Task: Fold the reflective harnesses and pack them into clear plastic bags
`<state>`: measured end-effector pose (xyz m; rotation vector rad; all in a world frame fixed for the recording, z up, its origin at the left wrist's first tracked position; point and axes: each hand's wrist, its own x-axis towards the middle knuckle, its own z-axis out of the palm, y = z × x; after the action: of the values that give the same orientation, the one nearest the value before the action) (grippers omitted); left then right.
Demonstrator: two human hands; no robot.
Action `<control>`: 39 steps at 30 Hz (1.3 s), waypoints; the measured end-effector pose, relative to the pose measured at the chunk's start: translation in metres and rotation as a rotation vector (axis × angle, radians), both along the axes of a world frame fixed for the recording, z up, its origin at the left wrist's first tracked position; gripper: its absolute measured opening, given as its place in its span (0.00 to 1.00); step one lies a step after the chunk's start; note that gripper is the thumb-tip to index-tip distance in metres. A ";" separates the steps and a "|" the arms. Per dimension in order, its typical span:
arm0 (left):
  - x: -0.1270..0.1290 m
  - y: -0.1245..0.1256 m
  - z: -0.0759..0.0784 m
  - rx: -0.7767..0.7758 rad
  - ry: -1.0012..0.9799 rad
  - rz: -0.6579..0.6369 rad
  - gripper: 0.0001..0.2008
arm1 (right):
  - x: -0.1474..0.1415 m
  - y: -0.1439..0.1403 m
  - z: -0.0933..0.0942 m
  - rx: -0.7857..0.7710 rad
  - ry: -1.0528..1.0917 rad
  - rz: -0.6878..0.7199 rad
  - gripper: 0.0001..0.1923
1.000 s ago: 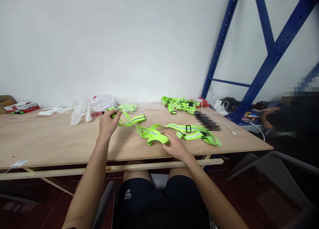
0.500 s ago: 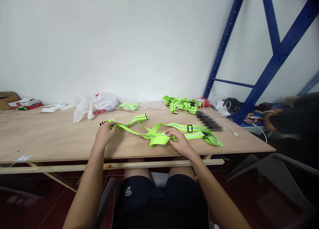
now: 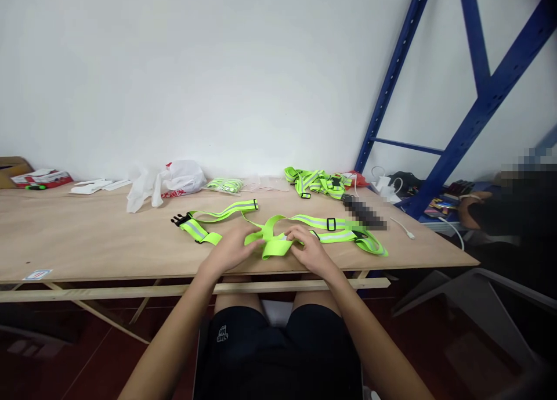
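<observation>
A neon-yellow reflective strap harness [image 3: 322, 220] with grey stripes lies spread across the table before me. My right hand [image 3: 310, 252] pinches its strap just right of the crossing, where a loop of plain webbing [image 3: 277, 248] stands up. On the other side, my left hand [image 3: 235, 248] is at the crossing, thumb and forefinger apart around the strap; its remaining fingers are partly hidden. A black side-release buckle end [image 3: 180, 219] rests at the harness's left end. Black sliders, one being this strap adjuster [image 3: 331, 224], sit along the straps.
Behind are a second harness heap [image 3: 319, 182], a bagged harness [image 3: 225, 185] and a white plastic bag [image 3: 183, 178]. A blurred dark item [image 3: 364, 212] and white cable [image 3: 404, 229] lie right. Blue shelving [image 3: 461, 133] and another person's arm [image 3: 500, 208] are at far right.
My left hand has let go of the left strap end and moved right to the crossing. The left buckle end now lies on the table. My right hand stays near the crossing.
</observation>
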<state>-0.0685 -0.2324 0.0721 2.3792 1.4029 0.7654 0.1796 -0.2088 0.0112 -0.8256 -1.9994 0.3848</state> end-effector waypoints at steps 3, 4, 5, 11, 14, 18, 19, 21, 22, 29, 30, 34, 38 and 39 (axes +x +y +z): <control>0.016 0.004 -0.015 -0.092 -0.001 -0.029 0.19 | 0.000 -0.001 -0.001 -0.007 -0.006 0.007 0.13; 0.018 0.006 -0.019 -0.112 0.005 -0.033 0.19 | 0.001 -0.001 -0.001 -0.007 -0.005 0.006 0.14; 0.019 0.007 -0.023 -0.126 0.007 -0.035 0.18 | 0.001 -0.001 -0.001 -0.010 -0.003 0.004 0.15; 0.017 0.010 -0.026 -0.141 -0.036 -0.110 0.15 | 0.008 -0.002 0.003 -0.190 -0.063 0.065 0.28; 0.017 0.011 -0.025 -0.102 -0.069 -0.156 0.09 | 0.014 -0.004 0.005 -0.321 -0.061 0.123 0.25; 0.017 0.012 -0.025 -0.003 -0.100 -0.154 0.09 | 0.021 -0.004 0.009 -0.408 0.029 0.151 0.19; 0.017 0.012 -0.025 0.023 -0.094 -0.153 0.09 | 0.021 -0.004 0.010 -0.416 0.046 0.127 0.17; 0.018 0.010 -0.025 0.070 -0.075 -0.160 0.09 | 0.020 -0.003 0.010 -0.414 0.054 0.078 0.17; 0.019 0.009 -0.025 0.087 -0.064 -0.161 0.10 | 0.019 -0.003 0.011 -0.401 0.037 0.061 0.16; 0.017 0.005 -0.021 0.196 -0.018 -0.015 0.11 | 0.012 -0.003 0.016 -0.207 -0.103 -0.058 0.09; 0.016 0.005 -0.019 0.211 -0.031 0.002 0.12 | 0.012 -0.003 0.017 -0.170 -0.086 -0.102 0.08; 0.014 -0.001 -0.008 0.252 -0.107 -0.001 0.11 | 0.012 -0.005 0.020 0.026 -0.048 -0.318 0.10; 0.015 -0.012 0.005 0.075 -0.146 -0.115 0.10 | 0.013 -0.009 0.023 0.208 -0.092 -0.412 0.13; 0.016 -0.014 0.006 -0.002 -0.135 -0.153 0.12 | 0.013 -0.009 0.023 0.228 -0.100 -0.424 0.13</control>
<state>-0.0525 -0.2463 0.0782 2.3521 1.1533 0.8648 0.1926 -0.2183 0.0347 -1.1044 -1.8509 -0.1271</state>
